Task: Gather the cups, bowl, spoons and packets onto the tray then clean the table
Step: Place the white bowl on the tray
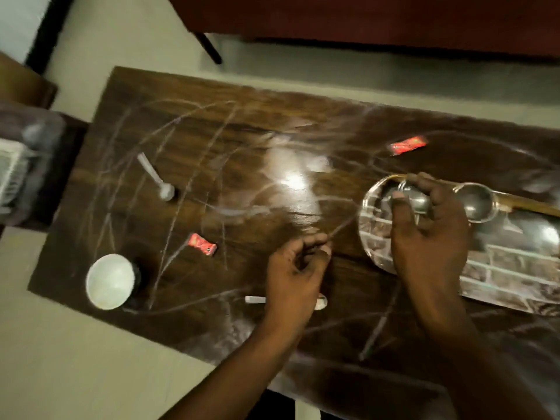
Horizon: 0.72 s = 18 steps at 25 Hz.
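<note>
a steel cup [416, 200] is gripped by the right hand [430, 234], thumb on the near rim and fingers curled over the far side. it is held right at the left end of the tray [500, 268]; whether it is set down there or held just above cannot be told. a second steel cup [474, 201] is seen standing on the tray just to the right of the first, along the tray's far edge.

the left hand [295, 271] is held over the table [212, 147] just left of the tray, fingers curled in, thumb and forefinger brought together. whether anything is pinched there cannot be told through the blur. under that hand a spoon [255, 299] is seen lying, its handle poking out away from the tray, its bowl showing on the tray side.

a red packet [202, 244] is spotted further left of the tray, and a second red packet [407, 145] just beyond the tray's far left end. a second spoon [156, 178] is seen well away to the tray's left. the white bowl [110, 281] is found farthest from the tray, at the table's near left corner.
</note>
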### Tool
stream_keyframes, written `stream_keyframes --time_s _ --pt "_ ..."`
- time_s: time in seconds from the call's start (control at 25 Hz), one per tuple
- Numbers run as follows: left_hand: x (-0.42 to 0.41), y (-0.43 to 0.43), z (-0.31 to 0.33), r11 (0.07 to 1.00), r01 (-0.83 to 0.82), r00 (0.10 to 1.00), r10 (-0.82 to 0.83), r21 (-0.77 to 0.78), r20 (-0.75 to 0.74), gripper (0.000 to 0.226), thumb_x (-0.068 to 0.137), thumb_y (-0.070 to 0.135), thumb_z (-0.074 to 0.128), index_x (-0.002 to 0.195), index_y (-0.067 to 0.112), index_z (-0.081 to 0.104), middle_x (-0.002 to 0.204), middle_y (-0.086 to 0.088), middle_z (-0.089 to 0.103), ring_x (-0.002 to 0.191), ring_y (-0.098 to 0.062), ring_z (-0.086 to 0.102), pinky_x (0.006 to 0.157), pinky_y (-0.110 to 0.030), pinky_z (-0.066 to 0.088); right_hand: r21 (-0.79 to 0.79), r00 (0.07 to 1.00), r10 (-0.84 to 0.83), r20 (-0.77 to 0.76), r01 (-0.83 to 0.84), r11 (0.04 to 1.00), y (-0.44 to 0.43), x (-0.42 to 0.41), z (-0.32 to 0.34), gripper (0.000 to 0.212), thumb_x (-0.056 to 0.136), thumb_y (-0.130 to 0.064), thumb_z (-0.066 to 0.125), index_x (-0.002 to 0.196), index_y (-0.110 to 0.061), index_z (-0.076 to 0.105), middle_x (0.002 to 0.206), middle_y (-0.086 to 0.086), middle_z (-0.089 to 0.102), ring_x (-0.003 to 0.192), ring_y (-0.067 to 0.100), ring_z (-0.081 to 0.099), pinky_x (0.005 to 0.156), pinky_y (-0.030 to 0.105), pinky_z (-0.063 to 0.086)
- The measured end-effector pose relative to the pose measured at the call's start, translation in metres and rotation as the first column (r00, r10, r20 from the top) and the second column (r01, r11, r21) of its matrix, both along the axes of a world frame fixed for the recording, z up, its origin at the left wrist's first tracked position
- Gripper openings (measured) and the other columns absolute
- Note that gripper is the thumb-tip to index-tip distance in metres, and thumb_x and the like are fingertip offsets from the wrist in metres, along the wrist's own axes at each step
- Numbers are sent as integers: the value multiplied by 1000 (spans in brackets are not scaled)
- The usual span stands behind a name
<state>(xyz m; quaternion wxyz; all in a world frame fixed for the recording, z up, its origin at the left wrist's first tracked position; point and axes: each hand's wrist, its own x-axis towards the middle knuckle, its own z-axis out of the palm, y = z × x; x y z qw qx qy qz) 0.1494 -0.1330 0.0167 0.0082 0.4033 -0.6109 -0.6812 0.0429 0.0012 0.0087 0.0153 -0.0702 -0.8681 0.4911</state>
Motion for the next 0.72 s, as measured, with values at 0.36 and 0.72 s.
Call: stream_keyframes --time_s 0.36,0.72 --pt "126 -240 10 757 -425 879 476 -496 -28 33 97 7 72 124 26 74 114 20 75 106 6 71 98 -22 57 -196 845 481 234 -444 874 -214 111 -7 32 98 -31 74 129 -29 71 119 -14 74 100 -6 70 96 19 55" --pt "221 -323 -45 783 -573 741 622 -243 253 36 101 13 67 136 20 69 132 -3 74 119 -22 71 95 -34 60 -273 524 707 475 -676 685 -340 194 -23 52 106 -34 64 157 -28 52 155 -8 60 129 10 64 112 35 51"
